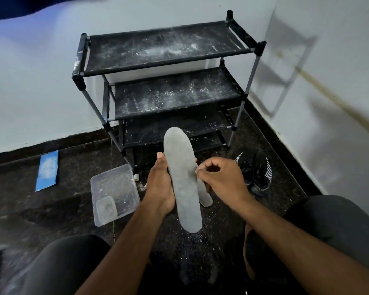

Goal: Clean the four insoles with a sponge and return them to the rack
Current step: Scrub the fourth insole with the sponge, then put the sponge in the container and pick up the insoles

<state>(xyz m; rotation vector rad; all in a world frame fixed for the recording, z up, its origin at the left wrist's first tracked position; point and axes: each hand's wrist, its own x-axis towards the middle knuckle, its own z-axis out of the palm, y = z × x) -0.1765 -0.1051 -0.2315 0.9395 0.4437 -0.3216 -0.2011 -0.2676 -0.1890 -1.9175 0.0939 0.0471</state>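
**Two gray insoles in your hands, rack waiting ahead**

From the head camera, you look down at your own hands in the middle of the frame. Your left hand (160, 184) wraps around the side of the big gray insole (182, 179). Your thumb shows on its left edge and your fingertips peek out on its right edge. You hold it standing up, toe end high, so its flat face looks at you. That way, I think, you can see the dirt and reach it.

Your right hand (219, 177) is just to the right, fingers curled in. It seems to pinch the edge of a second insole (205, 195), which sticks out low behind the first one. I think you hold that one off the dusty floor (51, 209).

I cannot see the other two insoles.

The black rack (168, 81) stands in the upper middle of the frame, against the wall (30, 71). Its shelves are bare and speckled with white powder. The insoles go back there later.

A clear plastic tub (113, 188) sits on the floor at the lower left, near your left hand. A small pale block in its corner may be the sponge (106, 207), but I cannot tell for sure. It is close, so you can grab it fast.

Black shoes (254, 171) sit at the right, beside the rack. A blue strip (47, 169) lies at the left.
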